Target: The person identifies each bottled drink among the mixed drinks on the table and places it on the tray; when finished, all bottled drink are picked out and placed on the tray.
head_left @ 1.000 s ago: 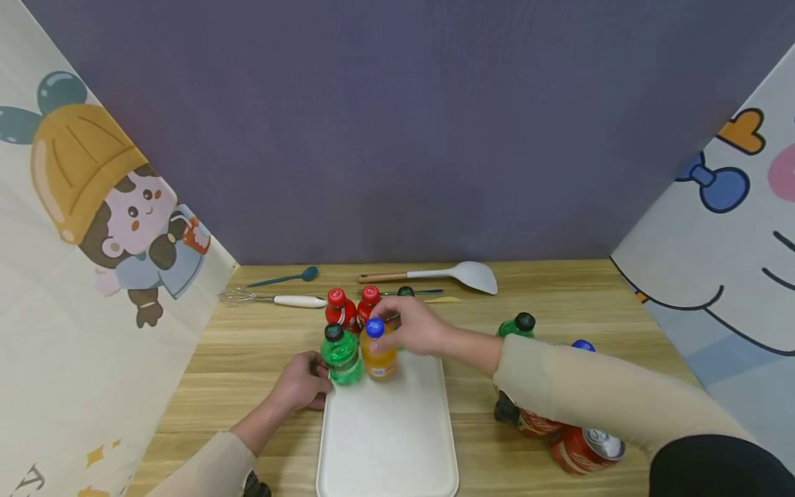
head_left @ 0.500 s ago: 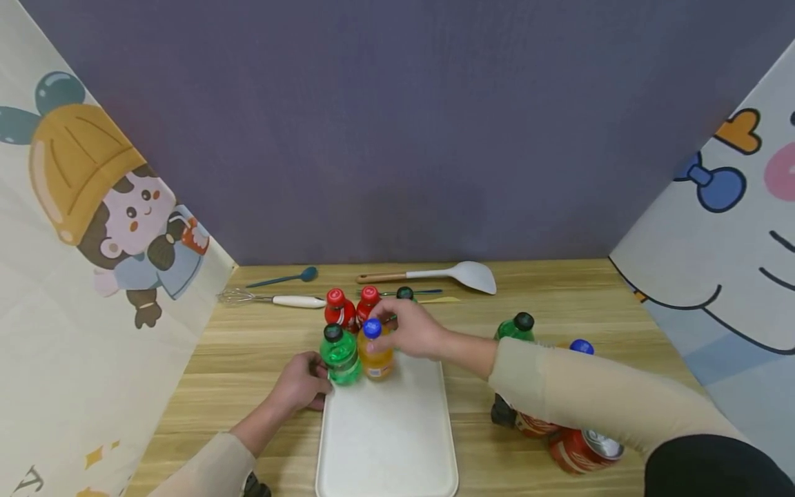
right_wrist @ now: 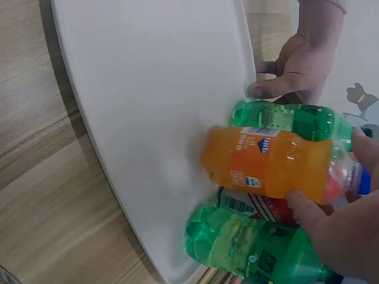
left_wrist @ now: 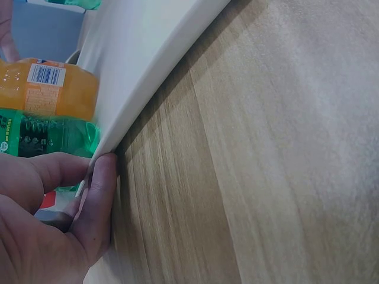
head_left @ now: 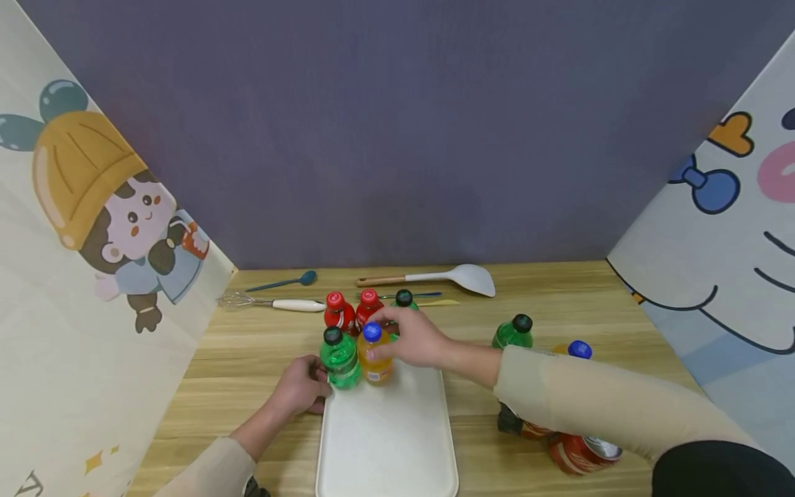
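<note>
In the head view my left hand (head_left: 300,385) pinches the left rim of the white tray (head_left: 388,445); in the left wrist view its fingertips (left_wrist: 104,168) press both sides of that rim. My right hand (head_left: 417,336) grips an orange soda bottle (head_left: 375,366) near its blue cap. This bottle stands upright on the tray, right beside a green bottle (head_left: 341,362). Behind them are two red-capped bottles, the left one (head_left: 339,317) and the right one (head_left: 368,308). Another green bottle (right_wrist: 254,245) stands behind my right hand, partly hidden in the head view.
Right of the tray are a green bottle (head_left: 513,333), a blue-capped bottle (head_left: 580,350) and red cans (head_left: 577,454), partly covered by my right sleeve. Along the back lie a whisk (head_left: 273,304), a blue spoon (head_left: 286,281), a white spatula (head_left: 468,278) and thin utensils.
The orange bottle has shifted slightly left toward the green one, with my right hand on it. My left hand stays at the tray rim. The head view has tilted a little.
</note>
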Tool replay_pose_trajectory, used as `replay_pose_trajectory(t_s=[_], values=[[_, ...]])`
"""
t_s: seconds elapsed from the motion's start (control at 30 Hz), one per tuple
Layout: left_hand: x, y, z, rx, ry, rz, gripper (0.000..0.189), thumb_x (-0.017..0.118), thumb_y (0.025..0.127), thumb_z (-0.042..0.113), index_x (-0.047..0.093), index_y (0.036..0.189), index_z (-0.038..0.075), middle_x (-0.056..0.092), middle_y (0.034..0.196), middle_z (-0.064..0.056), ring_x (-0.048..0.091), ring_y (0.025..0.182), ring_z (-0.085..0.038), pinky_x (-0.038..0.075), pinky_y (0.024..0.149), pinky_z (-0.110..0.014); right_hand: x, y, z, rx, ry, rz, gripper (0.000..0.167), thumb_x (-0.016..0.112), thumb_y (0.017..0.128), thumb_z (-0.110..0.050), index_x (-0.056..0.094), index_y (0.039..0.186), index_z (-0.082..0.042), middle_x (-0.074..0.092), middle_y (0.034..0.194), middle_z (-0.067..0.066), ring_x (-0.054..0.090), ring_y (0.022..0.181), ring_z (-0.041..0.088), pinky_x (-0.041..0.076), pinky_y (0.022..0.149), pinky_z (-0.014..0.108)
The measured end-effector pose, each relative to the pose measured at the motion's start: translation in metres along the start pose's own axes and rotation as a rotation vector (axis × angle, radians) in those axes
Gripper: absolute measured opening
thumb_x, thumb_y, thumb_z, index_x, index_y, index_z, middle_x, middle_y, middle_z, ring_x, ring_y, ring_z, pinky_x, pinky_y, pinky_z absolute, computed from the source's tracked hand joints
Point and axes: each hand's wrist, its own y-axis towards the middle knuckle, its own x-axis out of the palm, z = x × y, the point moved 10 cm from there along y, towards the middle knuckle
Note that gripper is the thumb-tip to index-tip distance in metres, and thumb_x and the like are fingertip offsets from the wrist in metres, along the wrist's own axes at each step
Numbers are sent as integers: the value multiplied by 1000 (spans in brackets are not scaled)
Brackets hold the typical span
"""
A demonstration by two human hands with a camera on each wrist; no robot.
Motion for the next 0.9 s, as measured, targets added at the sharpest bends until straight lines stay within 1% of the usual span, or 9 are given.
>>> replay_pose_trajectory(t_s=[0.13, 0.23, 0.33, 0.43, 0.5, 0.57, 0.67, 0.73, 0.9], values=[[1, 0, 0, -5, 3, -2, 38, 67, 69, -17, 59, 105, -7, 56, 92, -14, 62, 68, -24, 64, 52, -41, -2, -6, -2, -6, -21, -48, 56, 87, 83, -24, 64, 133, -13, 67, 129, 1, 62, 124, 28, 53, 110, 47], [2, 0, -1, -6, -1, -4, 38, 66, 69, -17, 58, 105, -7, 56, 91, -14, 62, 68, -23, 64, 51, -41, -9, -12, -4, -9, -19, -61, 58, 87, 82, -23, 64, 134, -15, 67, 129, 0, 63, 124, 26, 55, 108, 44], [2, 0, -2, -7, -5, 0, 38, 65, 68, -17, 59, 104, -7, 56, 91, -13, 62, 67, -23, 63, 51, -40, -19, -17, -8, -25, 7, -67, 59, 88, 82, -24, 63, 134, -13, 65, 131, 1, 62, 124, 27, 59, 101, 38], [2, 0, -1, -1, -1, 4, 38, 66, 68, -17, 59, 104, -7, 57, 92, -14, 62, 67, -23, 64, 51, -40, -29, -23, -13, -54, 51, -82, 61, 87, 84, -23, 60, 136, -8, 63, 136, 8, 59, 127, 33, 61, 97, 34], [2, 0, -2, -4, 0, 5, 38, 66, 68, -17, 59, 104, -7, 57, 92, -14, 62, 67, -24, 64, 52, -40, -37, -27, -18, -71, 78, -89, 60, 86, 85, -21, 59, 137, -6, 62, 138, 10, 58, 128, 35, 61, 97, 33], [1, 0, -2, -8, 2, 5, 39, 66, 68, -17, 59, 105, -7, 57, 93, -15, 63, 66, -24, 64, 52, -41, -46, -33, -22, -82, 95, -87, 59, 85, 85, -20, 59, 137, -6, 61, 139, 10, 58, 129, 35, 60, 98, 34], [1, -1, -2, -11, -3, 5, 39, 66, 68, -17, 58, 104, -7, 56, 92, -14, 63, 66, -24, 64, 52, -41, -63, -42, -27, -89, 106, -60, 58, 85, 85, -18, 60, 136, -8, 62, 137, 7, 59, 128, 29, 60, 100, 36], [2, 0, -2, -6, -5, 3, 39, 65, 67, -17, 58, 104, -7, 56, 91, -14, 62, 65, -24, 64, 51, -42, -77, -49, -29, -102, 106, -30, 58, 85, 85, -18, 60, 135, -8, 62, 136, 9, 60, 126, 28, 60, 100, 38], [2, -1, -1, -8, -1, -4, 38, 65, 69, -17, 58, 105, -8, 56, 92, -14, 62, 67, -24, 64, 52, -42, -112, -67, -25, -121, 109, 62, 56, 85, 84, -13, 60, 133, -4, 62, 134, 14, 60, 125, 31, 61, 97, 35]])
